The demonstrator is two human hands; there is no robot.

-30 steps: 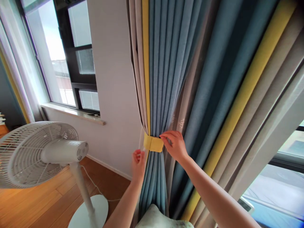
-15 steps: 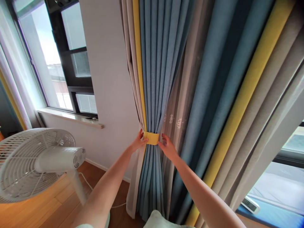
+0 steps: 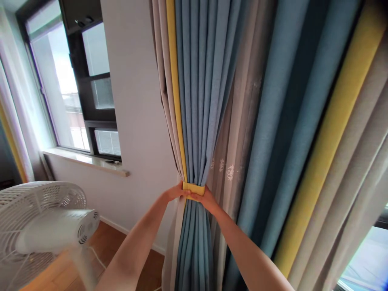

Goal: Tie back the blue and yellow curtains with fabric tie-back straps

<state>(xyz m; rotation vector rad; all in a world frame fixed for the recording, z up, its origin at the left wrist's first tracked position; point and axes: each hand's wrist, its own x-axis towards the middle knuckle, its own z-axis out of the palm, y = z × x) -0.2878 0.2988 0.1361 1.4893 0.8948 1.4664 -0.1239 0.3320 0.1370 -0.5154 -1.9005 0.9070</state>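
Note:
A yellow curtain tieback (image 3: 195, 189) wraps round the gathered blue, yellow and beige curtain (image 3: 198, 101) and cinches it to a narrow waist. My left hand (image 3: 176, 191) grips the band from its left side, thumb across the front and fingers hidden behind the cloth. From the right, my right hand (image 3: 206, 197) clasps the same band, its thumb lying along the lower front edge and its other fingers out of sight behind. Below the band the blue folds spread out again.
A white fan (image 3: 54, 230) stands at the lower left on the wooden floor (image 3: 112, 238). Behind it are a window with a sill (image 3: 87, 161) and a pale wall (image 3: 139, 121). A second blue, yellow and grey curtain (image 3: 321, 149) hangs close on the right.
My right hand has closed in from beside the band to clasp it, and my left hand wraps it more tightly. The view has tilted up, so the band sits lower.

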